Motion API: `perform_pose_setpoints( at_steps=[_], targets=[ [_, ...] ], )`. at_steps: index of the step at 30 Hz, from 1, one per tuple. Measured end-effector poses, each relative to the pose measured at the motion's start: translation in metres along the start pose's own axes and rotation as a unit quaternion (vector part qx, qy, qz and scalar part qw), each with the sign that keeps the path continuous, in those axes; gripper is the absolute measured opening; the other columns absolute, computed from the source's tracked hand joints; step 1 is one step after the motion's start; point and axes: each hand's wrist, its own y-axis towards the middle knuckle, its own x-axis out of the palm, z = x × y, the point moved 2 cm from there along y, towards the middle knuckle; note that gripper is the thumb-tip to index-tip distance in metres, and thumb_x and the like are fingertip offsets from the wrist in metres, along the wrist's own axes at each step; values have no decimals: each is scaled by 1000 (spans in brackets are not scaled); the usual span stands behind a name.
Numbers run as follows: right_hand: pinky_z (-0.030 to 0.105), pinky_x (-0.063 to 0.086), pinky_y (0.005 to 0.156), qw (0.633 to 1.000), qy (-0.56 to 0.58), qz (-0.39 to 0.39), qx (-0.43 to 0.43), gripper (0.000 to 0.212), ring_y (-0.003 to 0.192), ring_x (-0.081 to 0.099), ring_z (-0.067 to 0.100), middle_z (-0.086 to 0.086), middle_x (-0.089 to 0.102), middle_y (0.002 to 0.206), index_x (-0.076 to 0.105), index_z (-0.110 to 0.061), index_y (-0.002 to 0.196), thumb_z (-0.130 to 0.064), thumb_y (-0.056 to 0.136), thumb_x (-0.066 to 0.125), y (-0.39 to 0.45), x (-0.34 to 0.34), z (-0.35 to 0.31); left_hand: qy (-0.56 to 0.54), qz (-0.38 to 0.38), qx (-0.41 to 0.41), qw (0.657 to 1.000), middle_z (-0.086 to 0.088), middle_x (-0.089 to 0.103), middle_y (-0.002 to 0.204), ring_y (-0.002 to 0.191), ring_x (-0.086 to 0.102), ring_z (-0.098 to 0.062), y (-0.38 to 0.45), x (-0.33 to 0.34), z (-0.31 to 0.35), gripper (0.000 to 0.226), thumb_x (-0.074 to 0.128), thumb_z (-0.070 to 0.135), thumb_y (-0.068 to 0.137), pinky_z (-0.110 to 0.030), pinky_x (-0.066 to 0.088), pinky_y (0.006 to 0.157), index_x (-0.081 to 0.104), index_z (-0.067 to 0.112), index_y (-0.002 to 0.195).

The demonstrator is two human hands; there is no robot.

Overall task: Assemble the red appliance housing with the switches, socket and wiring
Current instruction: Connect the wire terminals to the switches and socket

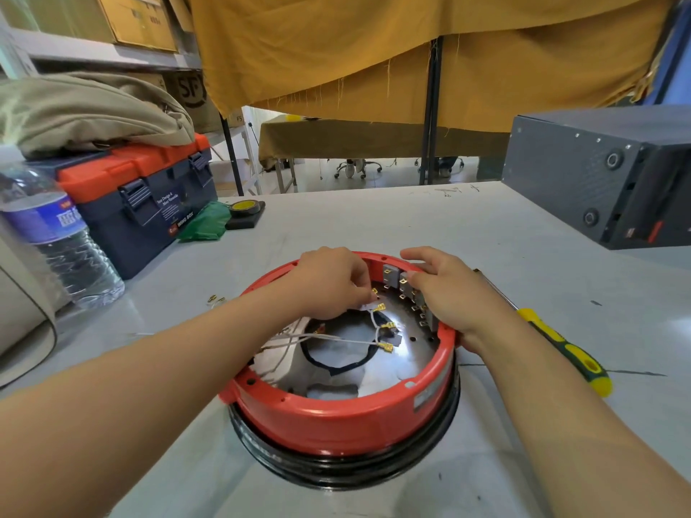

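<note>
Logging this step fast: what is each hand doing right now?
Left hand: pinches a white wire near its brass terminal.
Right hand: fingers rest on the grey switches; holds nothing visible.

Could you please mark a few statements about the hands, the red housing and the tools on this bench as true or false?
1. The left hand pinches a brass terminal inside the red housing. True.
2. The screwdriver is in the right hand. False: it lies on the table, right of the housing.
3. The toolbox stands open. False: its lid is down.
4. A water bottle stands at the left. True.
</note>
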Motion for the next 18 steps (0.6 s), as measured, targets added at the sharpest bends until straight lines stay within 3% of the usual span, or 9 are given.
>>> perform_pose_setpoints(
  at_steps=[4, 8, 15, 18],
  targets=[
    [35, 50, 86, 999, -29, 6, 13, 38, 101, 59, 18, -1, 61, 120, 56, -29, 124, -15, 90, 47, 1, -5, -2, 25, 12, 16, 999, 3, 68, 101, 98, 58, -19, 4, 7, 2, 14, 62, 35, 88, -31, 38, 87, 63, 23, 82],
    [37, 50, 85, 998, -53, 9, 15, 35, 92, 62, 18, -1, 64, 105, 60, -28, 118, -19, 85, 55, 0, -16, -3, 23, 34, 38, 998, 7, 68, 97, 98, 58, -15, 6, 11, 3, 12, 65, 37, 84, -32, 34, 91, 60, 27, 80],
    [28, 45, 81, 997, -80, -10, 18, 31, 98, 59, 13, -2, 62, 110, 61, -28, 115, -35, 85, 63, 3, -23, 0, 24, 76, 94, 992, 13, 62, 83, 87, 52, -10, 5, 18, 4, 16, 64, 38, 85, -26, 24, 83, 58, 30, 73],
    [32, 47, 95, 998, 5, -59, 22, 30, 103, 62, 13, 1, 64, 118, 61, -24, 117, -18, 88, 61, 4, -16, 0, 27, 77, 107, 991, 14, 57, 82, 83, 45, -9, 7, 18, 4, 15, 63, 37, 85, -26, 22, 82, 58, 29, 74]
  ],
)
